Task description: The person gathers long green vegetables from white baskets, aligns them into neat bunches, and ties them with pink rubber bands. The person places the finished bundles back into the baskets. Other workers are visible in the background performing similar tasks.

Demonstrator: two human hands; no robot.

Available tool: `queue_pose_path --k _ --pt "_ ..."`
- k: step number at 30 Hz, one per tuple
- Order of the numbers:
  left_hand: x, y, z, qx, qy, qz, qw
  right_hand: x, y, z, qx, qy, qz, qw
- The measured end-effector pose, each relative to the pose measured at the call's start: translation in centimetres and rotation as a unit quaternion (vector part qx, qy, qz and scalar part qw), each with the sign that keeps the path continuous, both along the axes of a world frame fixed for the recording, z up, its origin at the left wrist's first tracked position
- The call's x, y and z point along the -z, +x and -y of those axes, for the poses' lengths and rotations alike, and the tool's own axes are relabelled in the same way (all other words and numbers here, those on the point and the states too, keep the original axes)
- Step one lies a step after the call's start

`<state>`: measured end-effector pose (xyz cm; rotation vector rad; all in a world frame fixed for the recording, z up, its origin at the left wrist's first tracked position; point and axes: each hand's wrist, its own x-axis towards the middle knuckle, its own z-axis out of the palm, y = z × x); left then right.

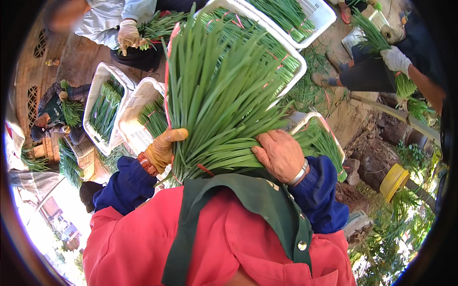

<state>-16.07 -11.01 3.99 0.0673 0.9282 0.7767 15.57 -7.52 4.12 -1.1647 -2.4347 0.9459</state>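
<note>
A large fanned bunch of flat green leaves, probably garlic chives [214, 93], spreads in front of my chest. My left hand [162, 148], in a yellowish glove, grips the bunch's left edge with the thumb raised, and a pink-red tie strip [166, 82] runs up from it. My right hand [281, 155], bare and with a silver bracelet at the wrist, rests on the leaves at the right, fingers curled; whether it grips any is hidden. A short red band [205, 169] lies low in the bunch, near the green apron [243, 193].
White plastic crates [303, 68] of tied bunches stand beyond and beside my hands, with more crates at left [87, 107] and right [338, 143]. Three people handle bunches: upper left [103, 21], far left [53, 107] and right [425, 68]. A pole [400, 116] and logs lie at right.
</note>
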Motion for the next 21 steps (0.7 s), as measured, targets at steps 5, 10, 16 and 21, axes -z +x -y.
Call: queue_pose_path --k 5,10,16,21 --pt "1.6 -0.6 0.9 -0.024 0.006 -0.012 1.000 -0.3 -0.4 0.5 0.049 -0.003 -0.031 0.998" --pt "1.9 -0.9 1.0 0.009 -0.013 -0.027 1.000 -0.3 0.1 -0.7 0.052 0.014 -0.083 0.995" --pt "1.8 -0.1 0.6 0.001 -0.009 -0.020 1.000 -1.4 0.4 -3.3 0.071 -0.008 -0.152 0.986" --pt "1.5 0.5 0.3 -0.007 -0.024 0.038 0.999 0.1 -0.2 -6.2 0.129 -0.026 -0.192 0.972"
